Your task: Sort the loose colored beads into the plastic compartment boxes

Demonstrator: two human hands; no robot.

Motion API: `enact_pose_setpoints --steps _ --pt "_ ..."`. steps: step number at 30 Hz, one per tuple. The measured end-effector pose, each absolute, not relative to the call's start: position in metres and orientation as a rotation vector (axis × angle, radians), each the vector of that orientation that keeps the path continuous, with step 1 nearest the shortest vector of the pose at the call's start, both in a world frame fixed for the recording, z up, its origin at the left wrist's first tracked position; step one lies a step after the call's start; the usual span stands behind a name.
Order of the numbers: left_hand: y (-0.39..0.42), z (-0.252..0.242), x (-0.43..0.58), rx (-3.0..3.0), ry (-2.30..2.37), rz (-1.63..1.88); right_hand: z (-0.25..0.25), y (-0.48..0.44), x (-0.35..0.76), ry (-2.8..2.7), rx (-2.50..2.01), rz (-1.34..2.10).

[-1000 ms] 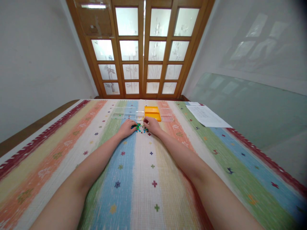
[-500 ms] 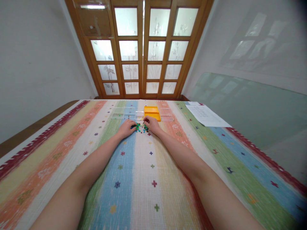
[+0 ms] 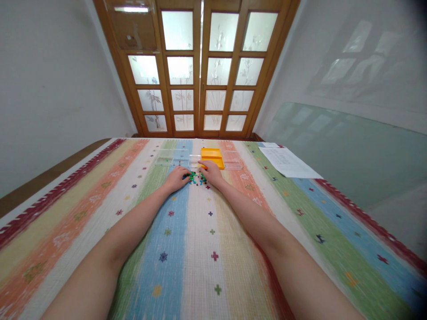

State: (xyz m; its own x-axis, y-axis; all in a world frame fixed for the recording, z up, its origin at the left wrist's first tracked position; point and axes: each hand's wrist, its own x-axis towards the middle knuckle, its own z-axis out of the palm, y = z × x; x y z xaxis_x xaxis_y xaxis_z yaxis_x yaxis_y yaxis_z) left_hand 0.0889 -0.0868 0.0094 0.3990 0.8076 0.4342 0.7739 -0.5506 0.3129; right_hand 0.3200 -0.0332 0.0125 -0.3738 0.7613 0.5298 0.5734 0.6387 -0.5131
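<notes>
Both my arms stretch far out over a striped tablecloth [image 3: 200, 249]. Between my hands lies a small pile of tiny coloured beads [image 3: 196, 178], mostly green, blue and dark. My left hand [image 3: 176, 178] rests palm down at the left of the pile, fingers curled toward the beads. My right hand [image 3: 211, 172] sits at the pile's right, its fingers drawn together near the front edge of a yellow tray [image 3: 212, 157]. Whether either hand holds a bead is too small to see.
Clear plastic trays [image 3: 173, 157] flank the yellow one, with another clear tray [image 3: 232, 160] on its right. A white printed sheet [image 3: 287, 162] lies at the far right. Wooden glass-paned doors [image 3: 200, 71] stand behind the table. A glass panel [image 3: 347, 151] leans along the right wall.
My right hand has crept a little farther forward, toward the yellow tray's front edge. My left hand has stayed where it was beside the beads.
</notes>
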Motion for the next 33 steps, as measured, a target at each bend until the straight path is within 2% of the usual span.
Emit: enact_pose_setpoints --steps 16,22,33 --pt "-0.089 0.012 0.09 2.534 1.473 0.843 0.018 -0.031 0.329 -2.233 -1.05 0.264" --pt "-0.089 0.013 0.09 2.528 1.473 0.838 0.024 -0.045 0.32 -2.482 -0.979 0.164" --pt "-0.087 0.011 0.089 2.538 1.463 0.843 0.03 -0.055 0.316 -2.57 -1.01 0.027"
